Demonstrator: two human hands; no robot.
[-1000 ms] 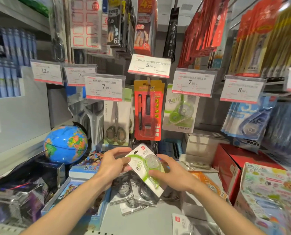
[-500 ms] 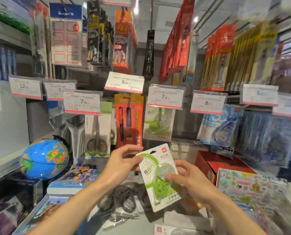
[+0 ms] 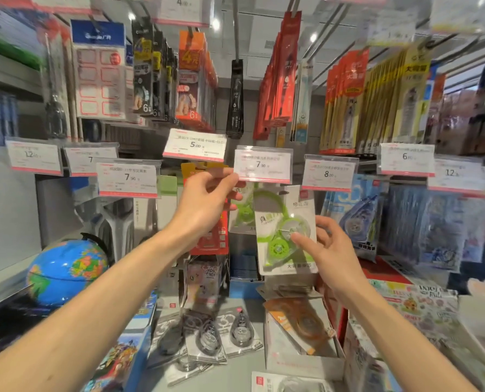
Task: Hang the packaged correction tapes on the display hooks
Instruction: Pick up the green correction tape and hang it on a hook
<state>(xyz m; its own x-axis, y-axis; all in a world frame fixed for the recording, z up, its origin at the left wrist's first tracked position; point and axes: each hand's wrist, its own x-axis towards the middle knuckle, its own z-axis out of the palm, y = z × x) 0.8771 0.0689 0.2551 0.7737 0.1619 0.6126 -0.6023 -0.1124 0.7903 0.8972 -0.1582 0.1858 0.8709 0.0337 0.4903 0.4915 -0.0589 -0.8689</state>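
Observation:
My right hand (image 3: pixel 324 248) pinches a green correction tape pack (image 3: pixel 285 230) by its lower right part, holding it upright just below the 7.90 price tag (image 3: pixel 262 167). My left hand (image 3: pixel 207 202) is raised with its fingertips at the left edge of that tag. Another green correction tape pack (image 3: pixel 242 213) hangs behind, partly hidden by my left hand and the held pack. Several grey correction tape packs (image 3: pixel 207 339) lie flat on the shelf below. The hook itself is hidden behind the tag.
Blue tape packs (image 3: pixel 354 213) hang to the right under the 8.00 tag (image 3: pixel 330 172). A red pen pack (image 3: pixel 210 239) and scissors hang to the left. A globe (image 3: pixel 66 270) stands at lower left. An open box with orange packs (image 3: pixel 300 332) sits on the shelf.
Both hands rose from above the shelf to the hook row. My right hand carried the green pack up under the 7.90 tag. My left hand let go of the pack and reached the tag.

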